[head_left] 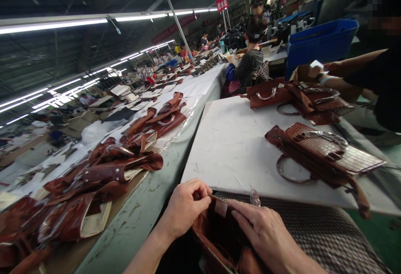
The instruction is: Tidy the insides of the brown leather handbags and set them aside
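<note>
A brown leather handbag is on my lap, its mouth facing up so that the dark inside shows. My left hand pinches the bag's rim at the far left corner, fingers curled over the edge. On the opposite side, my right hand grips the rim, thumb on the inner side and fingers along the outside. A small pale patch shows on the lining between both hands. Behind my right hand a plastic-wrapped handle sticks up. The bag's lower part runs out of the picture.
On the white board ahead lies a crocodile-textured brown handbag; more brown bags lie behind it. Unfinished-looking bags line the long table at left. A co-worker's arm reaches in at right, near a blue bin.
</note>
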`<move>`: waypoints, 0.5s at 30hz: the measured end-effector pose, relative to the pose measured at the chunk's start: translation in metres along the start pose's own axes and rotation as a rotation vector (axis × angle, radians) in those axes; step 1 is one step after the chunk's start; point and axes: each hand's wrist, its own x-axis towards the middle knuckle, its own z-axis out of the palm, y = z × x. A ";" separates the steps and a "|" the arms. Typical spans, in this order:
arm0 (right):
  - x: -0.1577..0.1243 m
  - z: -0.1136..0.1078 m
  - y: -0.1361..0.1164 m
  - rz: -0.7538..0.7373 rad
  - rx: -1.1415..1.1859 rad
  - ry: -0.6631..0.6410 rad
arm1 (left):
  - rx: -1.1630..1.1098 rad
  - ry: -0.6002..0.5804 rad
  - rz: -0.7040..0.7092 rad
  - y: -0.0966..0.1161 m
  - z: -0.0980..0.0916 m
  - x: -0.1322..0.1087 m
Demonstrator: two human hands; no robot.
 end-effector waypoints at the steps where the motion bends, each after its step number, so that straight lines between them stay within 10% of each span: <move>1: -0.001 0.001 0.000 -0.002 0.008 -0.006 | -0.007 -0.004 -0.004 0.001 -0.001 0.000; 15: 0.020 -0.049 -0.038 -0.096 0.235 -0.302 | -0.092 -0.044 0.048 0.021 -0.013 -0.032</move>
